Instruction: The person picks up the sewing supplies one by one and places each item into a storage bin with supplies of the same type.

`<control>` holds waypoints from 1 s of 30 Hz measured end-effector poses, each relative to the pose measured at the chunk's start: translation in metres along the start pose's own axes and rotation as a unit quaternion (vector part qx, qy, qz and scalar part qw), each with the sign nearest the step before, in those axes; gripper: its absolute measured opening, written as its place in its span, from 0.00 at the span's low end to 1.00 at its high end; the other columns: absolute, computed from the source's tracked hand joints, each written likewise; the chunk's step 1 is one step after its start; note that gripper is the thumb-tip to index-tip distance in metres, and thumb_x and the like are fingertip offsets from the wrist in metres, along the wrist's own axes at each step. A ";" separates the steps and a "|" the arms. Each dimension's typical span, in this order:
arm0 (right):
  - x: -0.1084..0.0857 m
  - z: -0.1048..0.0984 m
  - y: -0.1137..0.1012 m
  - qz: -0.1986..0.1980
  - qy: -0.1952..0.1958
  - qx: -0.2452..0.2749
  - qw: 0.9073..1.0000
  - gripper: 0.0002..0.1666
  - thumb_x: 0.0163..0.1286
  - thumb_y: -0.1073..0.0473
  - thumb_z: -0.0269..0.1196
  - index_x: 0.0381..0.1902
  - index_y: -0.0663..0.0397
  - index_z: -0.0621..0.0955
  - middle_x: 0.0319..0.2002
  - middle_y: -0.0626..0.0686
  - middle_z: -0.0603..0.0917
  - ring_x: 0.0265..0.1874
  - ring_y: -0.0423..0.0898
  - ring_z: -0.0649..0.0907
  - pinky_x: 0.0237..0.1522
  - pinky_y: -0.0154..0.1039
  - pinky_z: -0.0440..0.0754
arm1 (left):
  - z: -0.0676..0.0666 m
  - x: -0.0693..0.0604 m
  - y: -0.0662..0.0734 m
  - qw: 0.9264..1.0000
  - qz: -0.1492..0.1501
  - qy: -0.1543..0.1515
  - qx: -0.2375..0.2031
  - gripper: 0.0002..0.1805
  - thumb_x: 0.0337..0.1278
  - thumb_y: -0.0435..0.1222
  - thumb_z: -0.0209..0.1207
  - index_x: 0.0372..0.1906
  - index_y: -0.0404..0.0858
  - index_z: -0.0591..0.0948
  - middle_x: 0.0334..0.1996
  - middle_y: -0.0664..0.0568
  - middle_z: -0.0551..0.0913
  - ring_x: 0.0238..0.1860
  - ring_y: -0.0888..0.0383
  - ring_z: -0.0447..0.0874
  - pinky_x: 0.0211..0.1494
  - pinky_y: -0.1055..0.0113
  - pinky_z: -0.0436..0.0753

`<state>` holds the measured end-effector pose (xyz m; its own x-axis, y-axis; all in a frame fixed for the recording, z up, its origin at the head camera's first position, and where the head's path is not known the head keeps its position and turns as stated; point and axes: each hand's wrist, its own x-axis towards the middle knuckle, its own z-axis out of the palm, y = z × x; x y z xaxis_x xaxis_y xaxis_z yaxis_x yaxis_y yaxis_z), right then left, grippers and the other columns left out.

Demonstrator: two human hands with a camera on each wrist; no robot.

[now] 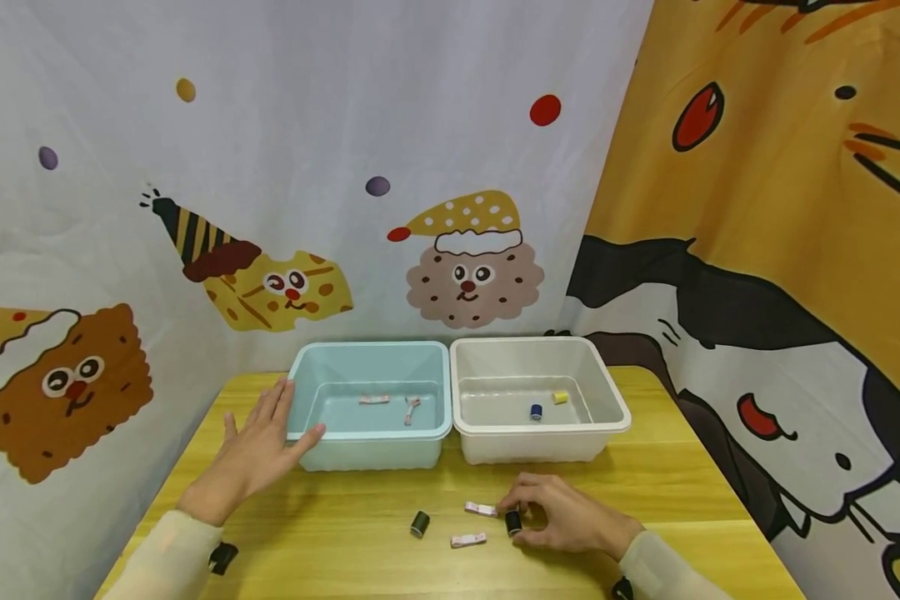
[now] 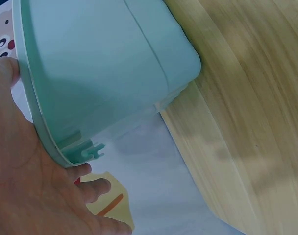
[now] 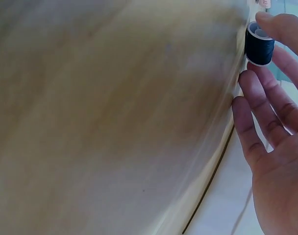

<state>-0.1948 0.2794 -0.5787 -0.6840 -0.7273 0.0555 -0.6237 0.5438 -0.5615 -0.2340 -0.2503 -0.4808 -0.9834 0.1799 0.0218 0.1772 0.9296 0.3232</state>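
My right hand (image 1: 570, 518) pinches a black thread spool (image 1: 513, 522) between thumb and fingertips, low over the table. In the right wrist view the spool (image 3: 260, 45) shows a pale rim, and the other fingers extend beside it. A second dark spool (image 1: 419, 524) lies to the left. Two small pinkish-white strips (image 1: 468, 540) lie between the spools, one close to my right fingertips. My left hand (image 1: 258, 450) rests on the near left corner of the light-blue bin (image 1: 375, 450), fingers straight along its side and thumb on the rim.
Two pinkish-white strips (image 1: 375, 400) lie inside the blue bin. Against its right side stands a white bin (image 1: 532, 446), holding a blue spool (image 1: 536, 412) and a yellow spool (image 1: 560, 397). Both bins stand at the back of the wooden table (image 1: 345, 533), before a printed curtain (image 1: 307, 167).
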 end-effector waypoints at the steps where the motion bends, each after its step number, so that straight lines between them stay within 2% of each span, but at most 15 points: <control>1: 0.000 0.000 0.000 0.002 0.000 0.001 1.000 0.24 0.77 0.49 0.82 0.68 0.29 0.91 0.61 0.34 0.89 0.57 0.29 0.87 0.66 0.40 0.92 | 0.000 0.000 0.000 1.000 0.000 -0.001 -0.001 0.65 0.85 0.76 0.48 0.97 0.31 0.44 0.98 0.32 0.42 0.95 0.21 0.44 0.80 0.02 0.42; 3: 0.001 0.000 0.000 0.004 0.000 0.006 1.000 0.24 0.77 0.50 0.82 0.67 0.29 0.91 0.61 0.33 0.89 0.56 0.29 0.87 0.65 0.38 0.92 | 0.000 0.000 -0.001 1.000 0.000 0.000 -0.001 0.65 0.85 0.76 0.48 0.97 0.31 0.44 0.98 0.32 0.42 0.95 0.21 0.44 0.80 0.02 0.42; 10: 0.002 0.000 0.001 -0.021 0.008 0.008 1.000 0.17 0.81 0.54 0.79 0.64 0.37 0.93 0.53 0.36 0.91 0.45 0.29 0.87 0.49 0.30 0.90 | 0.002 0.000 -0.001 1.000 -0.001 -0.003 -0.004 0.65 0.85 0.76 0.48 0.97 0.32 0.43 0.98 0.32 0.41 0.95 0.21 0.44 0.79 0.01 0.40; 17: 0.001 0.000 0.000 -0.039 0.022 0.006 0.999 0.17 0.81 0.55 0.79 0.64 0.40 0.94 0.53 0.38 0.92 0.45 0.28 0.88 0.48 0.30 0.91 | 0.002 -0.002 -0.001 1.000 -0.002 0.000 -0.005 0.65 0.85 0.76 0.48 0.97 0.32 0.44 0.98 0.32 0.42 0.95 0.21 0.44 0.80 0.02 0.41; 30: 0.002 -0.002 -0.002 -0.045 0.034 0.011 0.998 0.17 0.81 0.56 0.79 0.64 0.43 0.93 0.54 0.39 0.92 0.45 0.29 0.88 0.47 0.30 0.92 | 0.002 -0.001 0.000 1.000 0.000 0.004 0.003 0.65 0.85 0.76 0.48 0.97 0.31 0.45 0.97 0.31 0.45 0.94 0.20 0.48 0.80 0.02 0.44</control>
<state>-0.1956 0.2782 -0.5755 -0.6496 -0.7429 0.1616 -0.6759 0.4669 -0.5703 -0.2331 -0.2501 -0.4828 -0.9838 0.1772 0.0283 0.1769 0.9315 0.3177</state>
